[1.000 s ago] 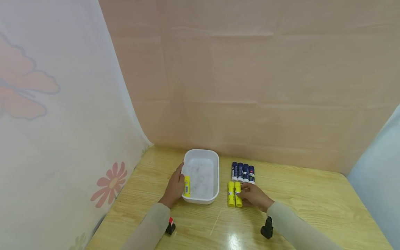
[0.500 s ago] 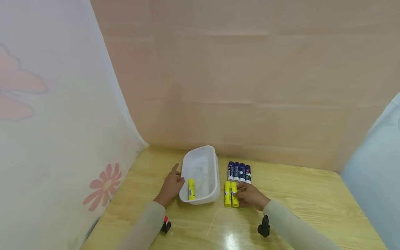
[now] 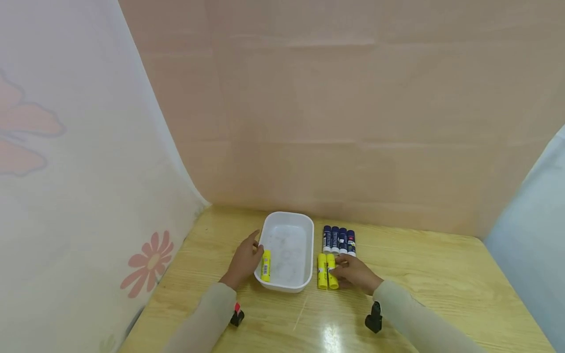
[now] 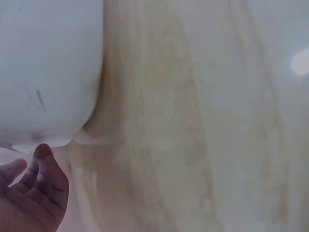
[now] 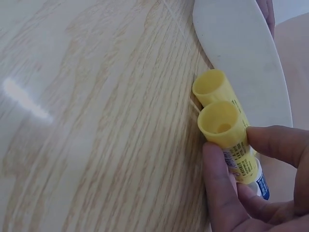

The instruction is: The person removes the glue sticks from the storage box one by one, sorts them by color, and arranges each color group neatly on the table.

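A white plastic tray (image 3: pixel 287 287) sits on the table with one yellow glue stick (image 3: pixel 266 266) lying along its left wall. My left hand (image 3: pixel 244 259) holds the tray's left rim, its thumb over the edge; in the left wrist view, curled fingers (image 4: pixel 46 166) meet the tray's outer wall (image 4: pixel 53 67). To the right of the tray, my right hand (image 3: pixel 356 273) pinches a yellow glue stick (image 5: pixel 227 128) between thumb and fingers. A second yellow glue stick (image 3: pixel 322 271) lies right alongside it, both with their hollow ends toward me.
Several blue-and-white glue sticks (image 3: pixel 339 240) lie in a row behind the yellow pair. A brown covering (image 3: pixel 309 122) hangs behind the wooden table (image 3: pixel 419 274). White cloth (image 3: pixel 88 196) with printed flowers hangs at the left.
The tray was tilted half a second ago and is level again now. The yellow glue stick inside shifted right, then back to the left wall. My right hand keeps its grip.
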`<state>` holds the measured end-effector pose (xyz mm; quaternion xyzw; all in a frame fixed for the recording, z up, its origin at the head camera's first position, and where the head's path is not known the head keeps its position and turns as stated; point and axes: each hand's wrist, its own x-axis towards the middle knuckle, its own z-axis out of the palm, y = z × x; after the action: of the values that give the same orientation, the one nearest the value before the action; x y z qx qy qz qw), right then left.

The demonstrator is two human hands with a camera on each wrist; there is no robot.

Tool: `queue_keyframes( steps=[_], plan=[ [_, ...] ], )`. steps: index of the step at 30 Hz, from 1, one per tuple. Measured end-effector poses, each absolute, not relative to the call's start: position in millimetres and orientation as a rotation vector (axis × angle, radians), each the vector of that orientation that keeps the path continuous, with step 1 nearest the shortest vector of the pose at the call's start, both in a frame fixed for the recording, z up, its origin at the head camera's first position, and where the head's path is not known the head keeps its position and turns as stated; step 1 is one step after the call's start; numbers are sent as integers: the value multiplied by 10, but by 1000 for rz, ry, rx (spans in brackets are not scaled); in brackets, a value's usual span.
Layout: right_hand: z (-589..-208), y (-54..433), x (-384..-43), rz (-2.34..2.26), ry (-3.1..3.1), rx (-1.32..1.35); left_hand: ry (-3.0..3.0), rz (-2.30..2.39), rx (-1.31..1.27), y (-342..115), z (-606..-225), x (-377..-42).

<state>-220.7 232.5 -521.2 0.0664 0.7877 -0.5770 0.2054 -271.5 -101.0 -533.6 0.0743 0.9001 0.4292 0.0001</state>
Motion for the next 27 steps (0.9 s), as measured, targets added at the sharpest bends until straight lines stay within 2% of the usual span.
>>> queue_keyframes(
  steps=[27],
  plan=[
    [-5231, 2360, -2224, -1472, 2363, 250, 2733, 1557, 224, -901, -5454, -2708]
  ],
)
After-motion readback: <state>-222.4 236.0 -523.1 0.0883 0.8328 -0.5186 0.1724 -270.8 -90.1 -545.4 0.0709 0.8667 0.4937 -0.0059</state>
